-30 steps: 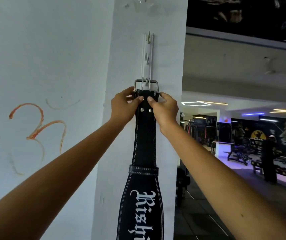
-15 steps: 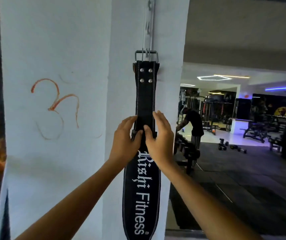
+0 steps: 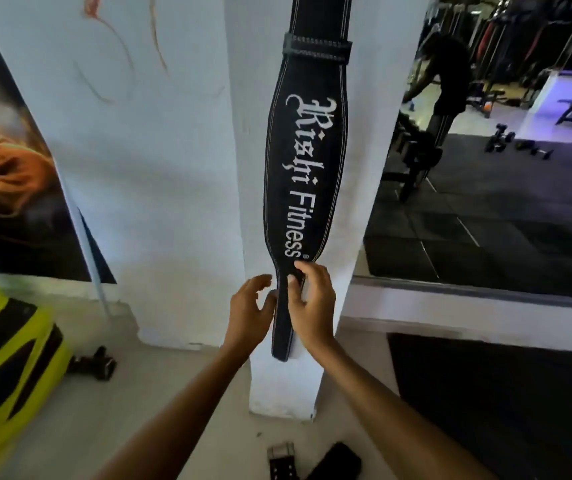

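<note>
Weightlifting belt (image 3: pixel 307 174) hangs at frame centre against the white pillar (image 3: pixel 253 202). Our right hand (image 3: pixel 314 306) pinches its narrow tail. Our left hand (image 3: pixel 249 308), fingers relaxed, sits just beside its edge and grips nothing.

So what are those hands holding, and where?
The right hand grips the black leather weightlifting belt by its narrow lower tail; the left hand beside it holds nothing.

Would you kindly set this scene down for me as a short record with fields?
belt: black, lettered "Rishi Fitness", hanging against the white pillar
right hand: pinches the belt's narrow lower end
left hand: fingers relaxed, thumb touching the belt's left edge
floor: dumbbell on the left, second belt near the pillar's foot
</note>
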`<state>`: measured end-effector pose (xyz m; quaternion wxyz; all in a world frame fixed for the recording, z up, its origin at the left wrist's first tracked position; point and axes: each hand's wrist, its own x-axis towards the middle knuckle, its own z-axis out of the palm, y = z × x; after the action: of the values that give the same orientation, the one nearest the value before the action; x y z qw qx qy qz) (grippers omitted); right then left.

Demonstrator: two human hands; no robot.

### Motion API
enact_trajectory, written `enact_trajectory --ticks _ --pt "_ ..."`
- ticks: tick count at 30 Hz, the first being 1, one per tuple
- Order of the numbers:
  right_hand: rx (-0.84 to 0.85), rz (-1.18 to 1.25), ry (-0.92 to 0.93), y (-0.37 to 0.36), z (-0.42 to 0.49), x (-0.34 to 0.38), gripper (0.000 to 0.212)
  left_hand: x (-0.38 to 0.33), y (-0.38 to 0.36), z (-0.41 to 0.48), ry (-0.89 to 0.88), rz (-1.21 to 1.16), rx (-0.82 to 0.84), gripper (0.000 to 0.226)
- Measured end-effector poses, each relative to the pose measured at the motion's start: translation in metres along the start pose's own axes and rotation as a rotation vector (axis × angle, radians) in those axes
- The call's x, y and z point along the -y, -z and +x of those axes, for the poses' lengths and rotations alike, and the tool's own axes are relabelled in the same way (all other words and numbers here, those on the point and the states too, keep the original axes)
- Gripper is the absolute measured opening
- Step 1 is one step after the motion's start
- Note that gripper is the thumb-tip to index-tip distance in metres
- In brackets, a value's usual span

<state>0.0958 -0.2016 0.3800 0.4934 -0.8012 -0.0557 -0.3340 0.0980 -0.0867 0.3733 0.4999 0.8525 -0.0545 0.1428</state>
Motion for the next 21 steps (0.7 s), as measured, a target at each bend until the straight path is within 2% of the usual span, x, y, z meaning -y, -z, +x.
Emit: enact_trajectory --ticks 4,8,15,21 --pt "0.133 -0.056 -0.203 -0.025 -0.05 -0.05 0.024 0.064 -0.02 -0.026 0.208 -0.04 0.063 0.025" --pt "0.195 -0.125 -0.39 -0.046 -0.104 -0.109 0.023 0.129 -0.043 -0.053 0.403 -0.057 0.173 0.022" --pt "0.361 -0.167 -0.789 -0.064 -0.224 -0.221 0.024 0.258 -0.106 -0.122 0.707 0.012 0.373 0.019" --pt "0.521 -0.264 -0.973 -0.09 -0.318 -0.329 0.024 0.371 -0.18 -0.185 0.865 0.081 0.518 0.021"
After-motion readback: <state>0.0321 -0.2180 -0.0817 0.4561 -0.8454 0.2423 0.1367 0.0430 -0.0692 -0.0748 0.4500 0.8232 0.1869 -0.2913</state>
